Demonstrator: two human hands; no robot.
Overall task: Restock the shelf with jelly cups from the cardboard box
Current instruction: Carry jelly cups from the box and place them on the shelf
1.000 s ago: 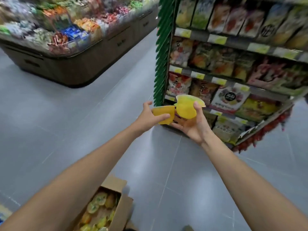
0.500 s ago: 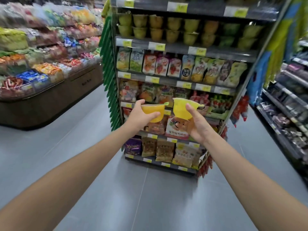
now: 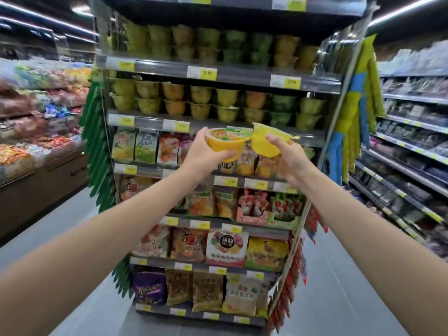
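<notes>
- While both bare arms stretch forward toward the shelving, the left hand (image 3: 206, 154) grips an orange jelly cup (image 3: 225, 145), with the thumb curled along its near wall and the fingers wrapped round the far side.
- That cup sits nearly upright, tipped slightly toward the camera, so its printed foil lid shows.
- Beside it, the right hand (image 3: 288, 158) holds a yellow jelly cup (image 3: 264, 144), with the thumb pressed on the near wall and the fingers curled beneath.
- This second cup leans left, and its rim comes right up to the orange cup's rim (whether the two actually touch I cannot tell).
- Both cups hang in the air in front of the shelf unit (image 3: 150, 122), just below its second shelf, which carries two stacked rows of shelved jelly cups (image 3: 201, 103) in yellow, orange and green.
- Higher up, another shelf holds more cups (image 3: 206, 44), blurred.
- Below the hands, four shelves carry colourful snack bags (image 3: 145, 146), and yellow price tags (image 3: 174, 126) line the rails.
- Green packets (image 3: 97, 146) hang down the unit's left edge, and yellow-and-blue ones (image 3: 356, 100) down its right.
- Grey floor (image 3: 84, 287) runs along both sides, with a low display bin (image 3: 36, 132) of sweets on the left and long aisle shelves (image 3: 412, 141) on the right.
</notes>
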